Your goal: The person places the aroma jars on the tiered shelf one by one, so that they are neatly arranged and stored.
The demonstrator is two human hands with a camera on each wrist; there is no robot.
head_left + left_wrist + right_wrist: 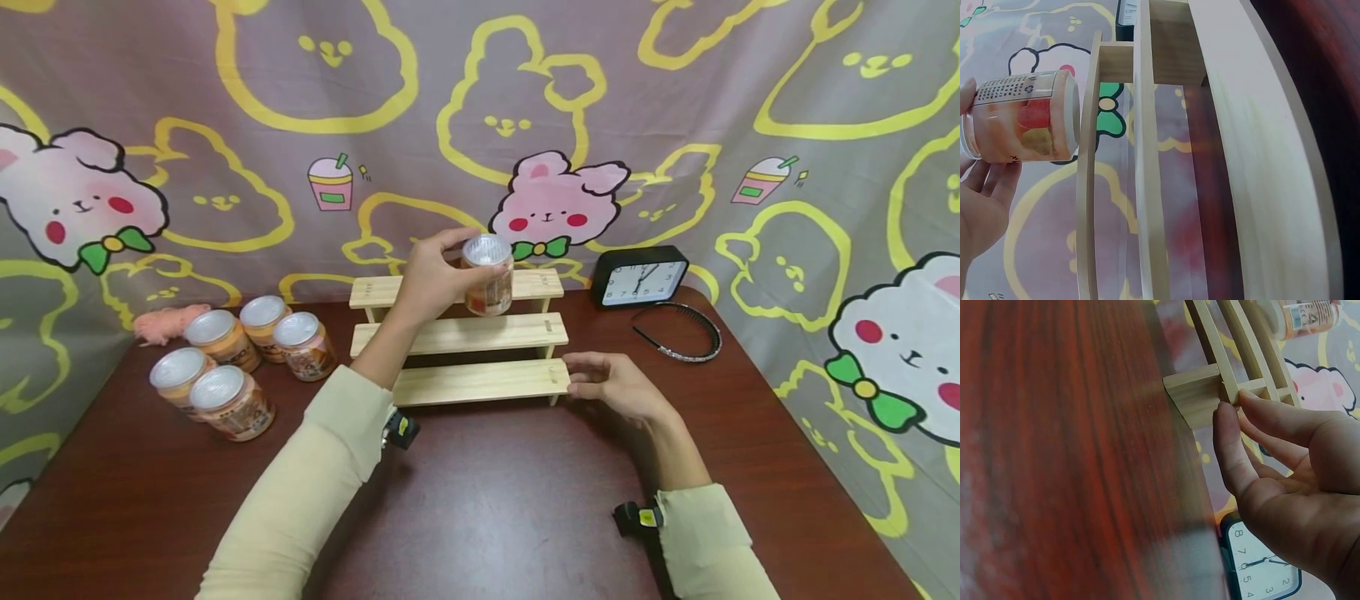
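My left hand [433, 279] grips an orange-labelled can [489, 296] with a clear plastic lid, fingers around its side. It is upright above the top step of a three-step wooden display rack [480, 381]. In the left wrist view a gap shows between the base of the can [1029, 119] and the top board. At the right end of the rack's lowest board, my right hand [615, 385] pinches the corner between thumb and fingertips. The right wrist view shows these fingertips [1227, 419] at the board's end.
Several similar cans [234, 404] stand grouped at the left, with a peach-coloured bundle [167, 323] behind them. A black desk clock [641, 277] and a headband [701, 354] are right of the rack. A patterned cloth [420, 167] hangs behind the brown table [510, 500].
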